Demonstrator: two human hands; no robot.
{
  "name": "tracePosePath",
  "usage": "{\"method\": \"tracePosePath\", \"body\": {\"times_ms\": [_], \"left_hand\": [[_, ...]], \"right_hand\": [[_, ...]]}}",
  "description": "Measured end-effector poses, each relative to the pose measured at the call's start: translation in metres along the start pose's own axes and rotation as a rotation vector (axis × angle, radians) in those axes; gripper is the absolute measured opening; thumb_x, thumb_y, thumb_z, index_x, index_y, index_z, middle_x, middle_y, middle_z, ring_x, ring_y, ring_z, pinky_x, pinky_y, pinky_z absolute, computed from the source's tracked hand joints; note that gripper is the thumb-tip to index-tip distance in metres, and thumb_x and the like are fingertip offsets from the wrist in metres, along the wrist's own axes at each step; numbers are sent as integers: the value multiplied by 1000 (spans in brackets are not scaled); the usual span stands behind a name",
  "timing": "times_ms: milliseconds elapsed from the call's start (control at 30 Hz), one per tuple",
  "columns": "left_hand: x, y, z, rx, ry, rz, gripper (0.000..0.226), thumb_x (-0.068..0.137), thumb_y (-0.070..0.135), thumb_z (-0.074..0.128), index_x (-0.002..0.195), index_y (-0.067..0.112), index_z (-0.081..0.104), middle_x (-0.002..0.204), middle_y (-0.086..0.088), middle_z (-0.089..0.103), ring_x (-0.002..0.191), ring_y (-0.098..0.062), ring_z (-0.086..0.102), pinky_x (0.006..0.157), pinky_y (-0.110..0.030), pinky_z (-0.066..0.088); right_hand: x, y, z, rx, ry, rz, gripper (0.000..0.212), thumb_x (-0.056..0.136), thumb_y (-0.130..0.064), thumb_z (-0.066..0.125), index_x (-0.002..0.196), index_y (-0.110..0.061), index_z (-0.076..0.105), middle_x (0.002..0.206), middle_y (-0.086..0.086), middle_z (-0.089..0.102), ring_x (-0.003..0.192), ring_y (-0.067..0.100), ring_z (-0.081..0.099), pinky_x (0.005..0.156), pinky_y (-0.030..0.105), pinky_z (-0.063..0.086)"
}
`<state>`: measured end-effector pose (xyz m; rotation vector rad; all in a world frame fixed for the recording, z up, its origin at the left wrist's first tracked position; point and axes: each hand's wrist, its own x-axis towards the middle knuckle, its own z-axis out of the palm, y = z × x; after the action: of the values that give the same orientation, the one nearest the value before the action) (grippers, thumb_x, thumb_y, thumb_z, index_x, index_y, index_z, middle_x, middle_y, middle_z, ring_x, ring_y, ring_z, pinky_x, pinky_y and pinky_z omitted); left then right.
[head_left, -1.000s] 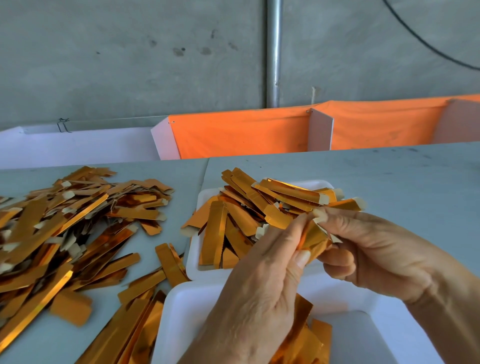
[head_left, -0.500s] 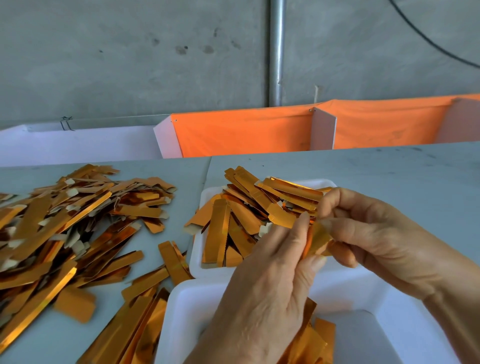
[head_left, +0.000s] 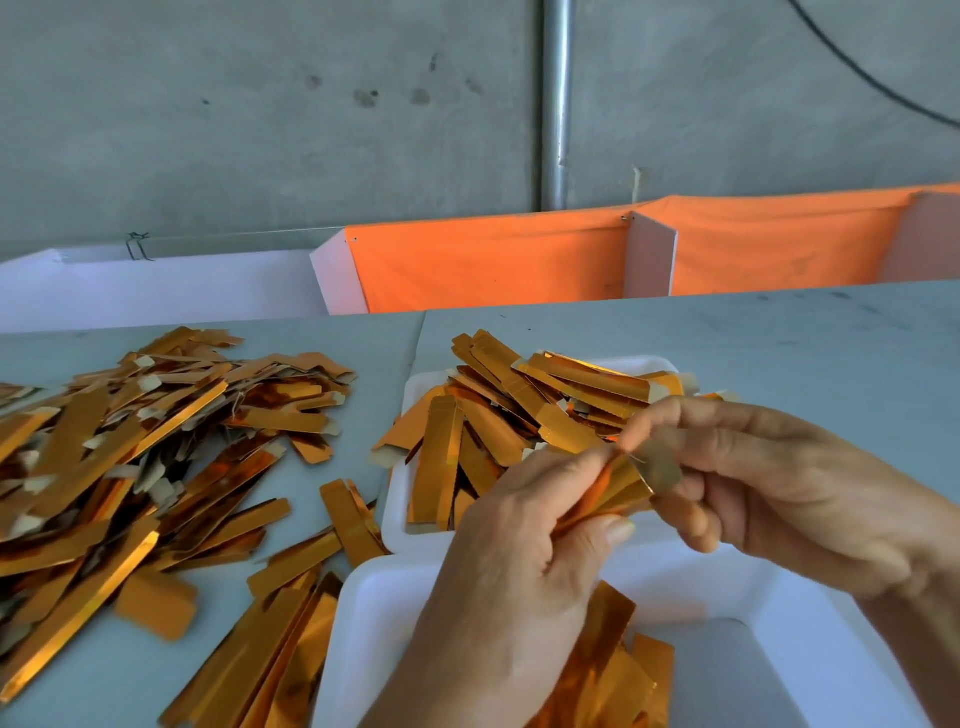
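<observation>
A shiny gold card strip (head_left: 613, 486) is held over the trays between both hands. My left hand (head_left: 519, 561) grips its body, thumb under and fingers over. My right hand (head_left: 779, 483) pinches the brown end flap (head_left: 661, 468) of the same strip, which is bent up. Behind them a white foam tray (head_left: 400, 499) is heaped with gold strips (head_left: 524, 410). A second white foam tray (head_left: 779, 623) lies nearest me with a few strips (head_left: 613, 675) in it, partly hidden by my left wrist.
A large loose pile of gold strips (head_left: 130, 441) covers the grey table (head_left: 805, 353) at the left, with more strips (head_left: 270, 639) beside the near tray. Orange cloth bins (head_left: 493, 265) and a white bin (head_left: 156, 291) stand behind the table. A metal pipe (head_left: 555, 104) runs up the concrete wall.
My right hand's fingers have shifted on the strip's end and the brown flap now stands bent up between them. My left hand keeps its grip on the strip.
</observation>
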<state>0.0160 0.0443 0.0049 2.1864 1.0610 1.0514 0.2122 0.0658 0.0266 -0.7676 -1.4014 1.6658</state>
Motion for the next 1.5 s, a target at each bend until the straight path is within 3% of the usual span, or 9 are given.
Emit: {"method": "tracePosePath", "body": {"times_ms": [133,333,733,1000,1500], "left_hand": [[-1,0,1,-7,-12,2,41,92,33,56,131,43,48,104,27,47,105,5,47,83,-6,37],[-2,1,2,-9,-18,16,49,91,37,56,136,48,39,104,28,43,105,8,43,84,-1,32],[-2,0,3,-12,-33,19,52,91,38,56,138,46,37,107,28,40,106,7,43,85,-5,36],[-1,-2,1,-35,-27,-13,52,89,35,59,138,43,41,105,29,47,107,6,47,88,-5,36],[-3,-4,0,-51,-56,-40,53,88,37,59,136,45,39,105,32,43,105,10,44,84,-2,34]], "right_hand": [[1,2,-2,62,-60,25,40,67,-29,85,99,-8,71,64,2,60,52,12,58,48,20,50],[1,3,-3,53,-21,32,43,57,-25,92,92,-11,72,64,4,56,48,13,55,46,21,48],[2,0,2,11,28,74,38,55,-25,90,82,-11,68,58,2,52,44,12,50,43,20,44],[2,-1,9,-33,88,75,11,67,-8,70,76,-9,63,54,3,48,41,14,45,41,20,41],[0,-1,8,-108,57,49,12,72,-9,67,83,-7,64,58,7,51,45,17,51,44,22,45]]}}
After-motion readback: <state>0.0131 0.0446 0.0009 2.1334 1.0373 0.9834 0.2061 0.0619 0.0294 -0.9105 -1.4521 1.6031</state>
